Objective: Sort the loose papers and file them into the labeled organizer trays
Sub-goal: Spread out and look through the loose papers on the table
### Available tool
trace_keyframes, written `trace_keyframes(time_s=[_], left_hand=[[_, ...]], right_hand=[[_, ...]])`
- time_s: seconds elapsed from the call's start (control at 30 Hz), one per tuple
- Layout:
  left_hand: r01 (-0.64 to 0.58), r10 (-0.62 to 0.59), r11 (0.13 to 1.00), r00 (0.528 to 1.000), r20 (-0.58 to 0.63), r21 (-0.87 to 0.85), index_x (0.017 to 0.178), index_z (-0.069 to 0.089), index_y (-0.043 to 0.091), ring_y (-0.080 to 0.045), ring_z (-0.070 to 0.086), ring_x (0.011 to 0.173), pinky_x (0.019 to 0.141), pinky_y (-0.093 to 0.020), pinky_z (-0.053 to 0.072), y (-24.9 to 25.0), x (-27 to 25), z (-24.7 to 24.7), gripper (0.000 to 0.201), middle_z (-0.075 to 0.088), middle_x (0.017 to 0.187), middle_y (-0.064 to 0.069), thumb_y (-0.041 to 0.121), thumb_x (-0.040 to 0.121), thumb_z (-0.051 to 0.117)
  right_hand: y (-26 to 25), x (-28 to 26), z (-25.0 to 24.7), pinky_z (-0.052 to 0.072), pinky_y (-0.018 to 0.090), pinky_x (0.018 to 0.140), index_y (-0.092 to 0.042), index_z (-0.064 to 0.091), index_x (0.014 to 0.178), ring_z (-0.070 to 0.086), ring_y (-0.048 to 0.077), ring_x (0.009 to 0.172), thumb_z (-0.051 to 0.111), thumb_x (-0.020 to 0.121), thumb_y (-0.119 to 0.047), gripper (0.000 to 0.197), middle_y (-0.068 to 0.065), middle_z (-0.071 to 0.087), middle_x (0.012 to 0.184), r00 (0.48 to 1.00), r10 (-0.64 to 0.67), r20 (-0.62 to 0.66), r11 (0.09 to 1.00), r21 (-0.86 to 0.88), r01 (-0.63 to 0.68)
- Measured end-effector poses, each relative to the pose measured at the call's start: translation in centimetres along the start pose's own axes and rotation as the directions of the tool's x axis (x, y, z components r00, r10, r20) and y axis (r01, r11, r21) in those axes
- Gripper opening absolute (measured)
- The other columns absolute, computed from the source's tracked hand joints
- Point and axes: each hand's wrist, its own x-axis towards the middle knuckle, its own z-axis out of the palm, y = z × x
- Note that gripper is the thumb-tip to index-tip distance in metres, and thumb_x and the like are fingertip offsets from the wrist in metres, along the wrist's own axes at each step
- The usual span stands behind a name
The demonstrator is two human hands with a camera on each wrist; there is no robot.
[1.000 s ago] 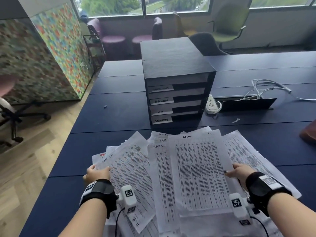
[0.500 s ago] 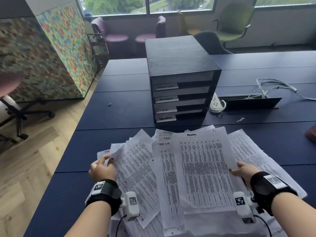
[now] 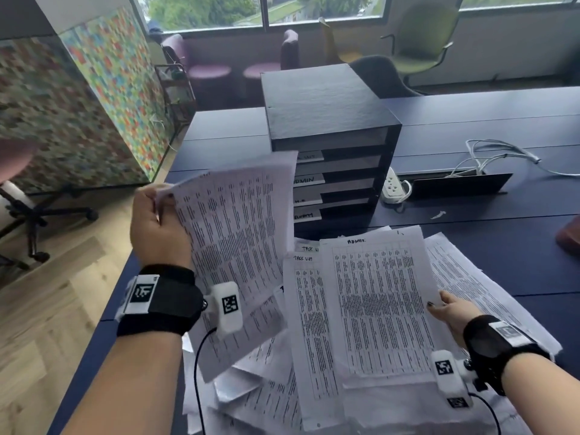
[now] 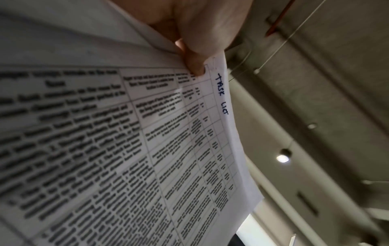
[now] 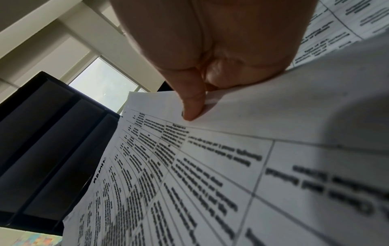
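Note:
My left hand (image 3: 158, 221) pinches the top corner of a printed sheet (image 3: 238, 246) and holds it up off the pile; the left wrist view shows "TASK LIST" handwritten on that sheet (image 4: 223, 94). My right hand (image 3: 448, 312) pinches the right edge of a sheet headed "ADMIN" (image 3: 376, 302), thumb on top in the right wrist view (image 5: 191, 106). Several loose sheets (image 3: 470, 284) lie fanned over the dark blue table (image 3: 502, 252). The black organizer (image 3: 329, 127) stands behind the pile, with labeled trays such as "ADMIN" (image 3: 306, 180); the raised sheet hides part of its labels.
A white power strip (image 3: 394, 188), a black cable box (image 3: 461, 185) and white cables (image 3: 502, 155) lie right of the organizer. A reddish object (image 3: 569, 237) pokes in at the right edge. The table's left edge drops to wooden floor with an office chair (image 3: 25, 211).
My left hand has taken hold of a sheet at the pile's left and lifted it up in front of the organizer. My right hand stays on the ADMIN sheet's edge.

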Motion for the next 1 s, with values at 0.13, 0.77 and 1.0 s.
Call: trace_keyframes(time_s=[0.13,0.77,1.0], left_hand=[[-0.099,0.082,0.989,0.986,-0.145,-0.112,0.080,0.048,0.037,0.005,0.049,0.074,0.075,-0.017,0.039,3.6,1.6,0.4,0.023,0.054,0.076,0.015,0.019,0.095,0.049],[0.048,-0.048,0.999,0.999,-0.010,0.005,0.088,0.054,0.012,0.003,0.045,0.067,0.066,-0.007,0.035,1.4,-2.8,4.5,0.012,0.050,0.078,0.002,0.006,0.093,0.044],[0.301,-0.312,0.946,0.946,0.087,0.119,0.089,0.052,0.020,-0.016,0.048,0.076,0.061,-0.024,0.032,-4.3,-5.8,4.5,0.011,0.054,0.082,-0.004,0.012,0.096,0.048]], right_hand=[[-0.6,-1.2,-0.2,0.054,0.022,0.052,-0.007,0.049,0.116,0.058,0.022,0.069,0.045,0.091,0.009,0.031,0.011,0.060,0.084,0.999,0.013,0.032,0.984,0.180,-0.018],[-1.9,-2.5,-6.0,0.055,0.038,0.045,-0.004,0.057,0.097,0.068,0.026,0.054,0.047,0.077,0.011,0.027,0.014,0.071,0.067,0.986,0.049,0.161,0.852,0.509,-0.126],[-2.8,-2.8,-7.8,0.054,0.038,0.045,-0.009,0.062,0.094,0.068,0.027,0.054,0.059,0.059,-0.001,0.036,0.015,0.071,0.068,0.981,0.061,0.184,0.823,0.546,-0.153]])
